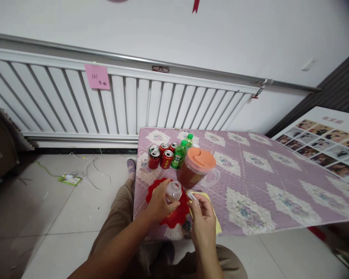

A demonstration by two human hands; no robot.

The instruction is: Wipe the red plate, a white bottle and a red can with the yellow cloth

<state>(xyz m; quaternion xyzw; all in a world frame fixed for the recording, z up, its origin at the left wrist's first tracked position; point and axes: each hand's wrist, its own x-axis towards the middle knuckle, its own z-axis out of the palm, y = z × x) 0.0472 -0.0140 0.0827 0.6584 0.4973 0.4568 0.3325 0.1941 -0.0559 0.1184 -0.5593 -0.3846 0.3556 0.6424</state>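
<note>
A: Table (279, 186), near-left corner: pitcher (196, 167) with orange lid, red plate (174, 217) in front of it.
B: Hands?
A: Left hand (159, 203) wraps a clear jar (173, 190) over the plate, upright. Right hand (202, 217) just beside, pinching a small white thing (192, 196).
B: Which is what?
A: Can't tell, too small. Jar contents unclear too.
</note>
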